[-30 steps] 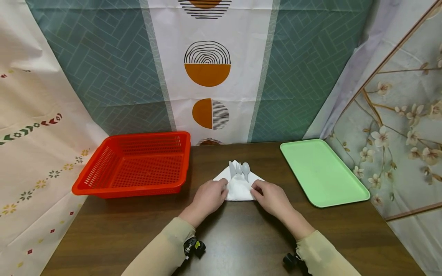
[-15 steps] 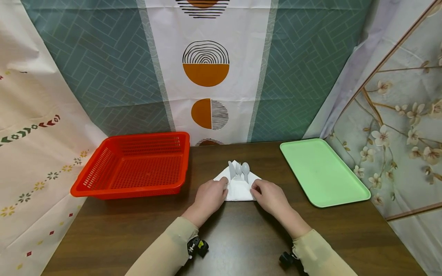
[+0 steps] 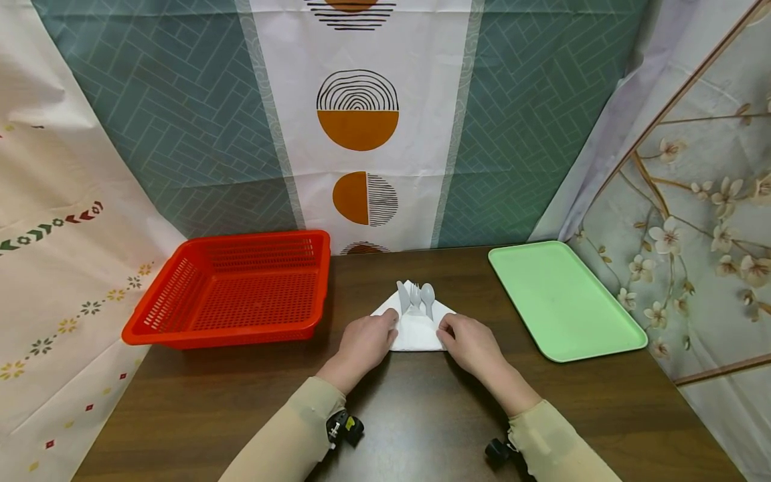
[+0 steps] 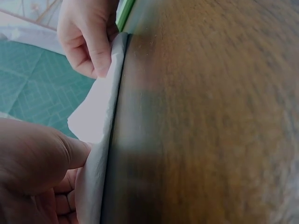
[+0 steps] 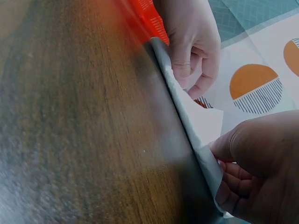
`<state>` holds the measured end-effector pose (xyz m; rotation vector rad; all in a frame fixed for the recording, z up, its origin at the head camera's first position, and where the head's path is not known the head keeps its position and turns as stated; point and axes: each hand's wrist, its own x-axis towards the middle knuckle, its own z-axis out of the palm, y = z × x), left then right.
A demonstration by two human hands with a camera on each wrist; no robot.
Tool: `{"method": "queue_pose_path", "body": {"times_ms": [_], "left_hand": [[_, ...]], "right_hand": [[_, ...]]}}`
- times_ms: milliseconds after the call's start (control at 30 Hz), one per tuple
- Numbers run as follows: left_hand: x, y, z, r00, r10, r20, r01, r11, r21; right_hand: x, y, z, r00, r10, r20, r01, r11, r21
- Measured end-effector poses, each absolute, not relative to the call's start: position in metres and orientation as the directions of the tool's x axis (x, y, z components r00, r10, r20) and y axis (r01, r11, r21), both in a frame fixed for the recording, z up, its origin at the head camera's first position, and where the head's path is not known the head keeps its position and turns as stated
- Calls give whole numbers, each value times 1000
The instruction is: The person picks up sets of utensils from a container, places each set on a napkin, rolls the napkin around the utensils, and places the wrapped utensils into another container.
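Sleeves are shifting slightly inward since a second ago, your left sleeve (image 3: 295, 428) and right sleeve (image 3: 554, 438) both drawing nearer each other, while your fingers are keeping almost the same places. Between your hands, the raised fold of the white napkin (image 3: 417, 336) is now lying flatter. Your left hand (image 3: 365, 341) is pinching the napkin's left side, its thumb pressing on the paper and its fingers curling behind. Your right hand (image 3: 472, 343) is pinching the opposite side in the same way; the paper is hiding some fingertips. The napkin is resting on the brown table (image 3: 415, 415), its straight near edge running between your two grips and its pointed corner facing away from you. Just beyond the grips, three pale pieces are poking out above the fold: a knife (image 3: 403, 298) nearest your left hand, a fork (image 3: 415, 294) in the middle and a spoon (image 3: 427, 294) nearest your right hand. Their lower ends are disappearing under the paper. Left of your left grip, a red basket (image 3: 223, 336) is standing well apart; right of your right grip, a green tray (image 3: 560, 301) is lying flat.
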<state>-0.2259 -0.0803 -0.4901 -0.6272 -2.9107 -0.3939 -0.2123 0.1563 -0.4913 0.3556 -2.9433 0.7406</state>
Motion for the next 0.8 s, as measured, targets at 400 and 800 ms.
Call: {"method": "queue_pose_path", "body": {"times_ms": [400,800], "left_hand": [[-239,-83,-518,-872,412,263,467,861,201],[-233,-83,-504,-880,417,226,463,858,222]], "right_hand": [[-213,156,-496,-961,-209,182,-271,849,-454],[-212,163,-499,-811,-463,358,-575,744,-341]]}}
